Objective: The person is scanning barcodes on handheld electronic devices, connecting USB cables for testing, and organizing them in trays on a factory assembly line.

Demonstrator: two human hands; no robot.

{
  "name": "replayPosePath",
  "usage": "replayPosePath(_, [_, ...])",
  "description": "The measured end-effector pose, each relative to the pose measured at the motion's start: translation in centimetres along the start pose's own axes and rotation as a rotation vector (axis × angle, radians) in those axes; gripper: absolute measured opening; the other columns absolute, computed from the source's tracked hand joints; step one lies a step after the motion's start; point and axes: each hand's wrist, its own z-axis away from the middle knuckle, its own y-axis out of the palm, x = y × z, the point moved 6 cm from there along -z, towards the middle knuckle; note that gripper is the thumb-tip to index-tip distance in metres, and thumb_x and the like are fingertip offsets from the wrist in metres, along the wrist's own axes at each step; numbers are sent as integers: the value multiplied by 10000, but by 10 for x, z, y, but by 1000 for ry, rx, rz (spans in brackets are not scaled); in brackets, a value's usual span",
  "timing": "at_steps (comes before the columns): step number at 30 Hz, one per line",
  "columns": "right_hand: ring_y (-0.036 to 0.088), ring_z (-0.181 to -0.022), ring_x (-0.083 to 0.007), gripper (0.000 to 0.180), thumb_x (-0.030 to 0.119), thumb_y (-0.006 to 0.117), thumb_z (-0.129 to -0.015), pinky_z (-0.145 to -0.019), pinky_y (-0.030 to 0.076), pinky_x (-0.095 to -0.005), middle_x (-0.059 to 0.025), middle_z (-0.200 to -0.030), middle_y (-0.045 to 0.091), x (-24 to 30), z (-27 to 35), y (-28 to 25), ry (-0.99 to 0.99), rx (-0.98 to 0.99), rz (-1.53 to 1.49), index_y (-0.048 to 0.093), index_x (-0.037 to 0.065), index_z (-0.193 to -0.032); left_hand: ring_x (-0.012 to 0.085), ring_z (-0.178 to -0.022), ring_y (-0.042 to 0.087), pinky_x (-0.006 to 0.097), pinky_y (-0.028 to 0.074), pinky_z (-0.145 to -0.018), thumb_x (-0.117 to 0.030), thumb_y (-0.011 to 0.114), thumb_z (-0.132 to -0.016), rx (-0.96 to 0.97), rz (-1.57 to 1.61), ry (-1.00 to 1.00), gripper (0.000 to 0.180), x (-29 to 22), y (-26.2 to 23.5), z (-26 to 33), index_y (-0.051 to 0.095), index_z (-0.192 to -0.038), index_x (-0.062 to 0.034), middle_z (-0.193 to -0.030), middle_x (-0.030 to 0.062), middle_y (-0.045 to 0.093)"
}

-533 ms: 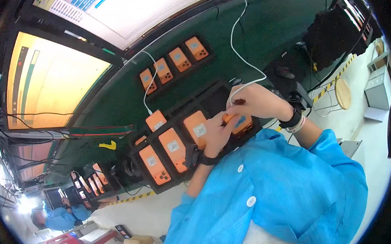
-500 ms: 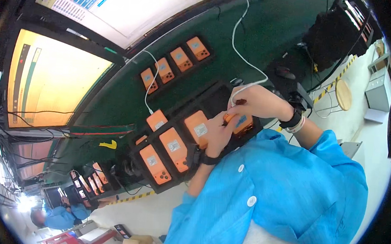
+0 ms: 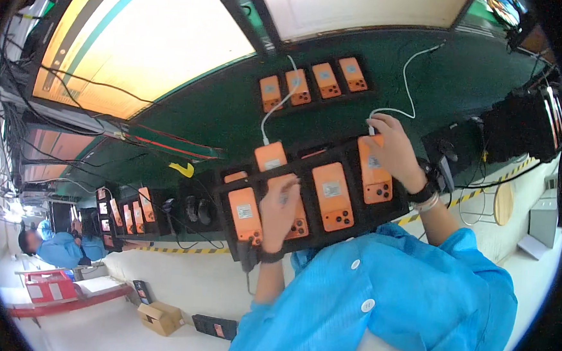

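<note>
A black tray [image 3: 303,240] holds a row of orange phones, backs up, with white labels. At its right end, my right hand [image 3: 395,151] is closed on the plug of a white cable [image 3: 410,87], at the top end of the rightmost phone [image 3: 376,175]. My left hand [image 3: 278,215], slightly blurred, hovers with loosely parted fingers over the second phone from the left [image 3: 299,220], partly covering it. The leftmost phone [image 3: 245,213] and another phone [image 3: 334,195] lie beside it. Behind the tray, one phone [image 3: 270,157] has another white cable [image 3: 266,126] plugged in.
Several orange phones [image 3: 327,80] lie in a tray farther back on the green table [image 3: 214,113]. Two monitors [image 3: 154,45] stand along the far edge. At left are a yellow strip [image 3: 181,169], more phones [image 3: 130,214] and a co-worker in blue [image 3: 64,251]. Black equipment [image 3: 515,129] sits at right.
The view has turned. My left hand has left the rightmost phone and moved left over the second one. My right hand stays at the rightmost phone with the cable.
</note>
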Motion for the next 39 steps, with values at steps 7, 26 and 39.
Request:
replayPosePath(7, [618,-912,-369,281,265,632,-869,-795,505,-439,-190,-894,644,104,-26,151,-3,375,-429,677,-2,-943,193,-934,622,313,482,-846,-97,567,-937,-424,1,-142,172,78,-132,35,647,-1054,0,-1014,116,656])
replayPosePath(26, [590,-779,-378,296,275,512,-980,-694,466,-479,-158,-764,572,139,-17,229,-140,271,-47,532,13,-844,342,-1189,537,378,426,-990,-293,556,-968,-120,-120,-138,563,161,-151,51,400,-1393,41,-1352,260,482])
replayPosePath(39, [618,-916,-369,259,244,501,-977,-763,509,-466,-227,-887,617,167,-8,217,16,631,124,498,-15,-954,385,-1112,571,427,432,-955,-183,617,-895,-51,-404,-374,385,327,-126,-8,553,-1195,50,-1207,239,593])
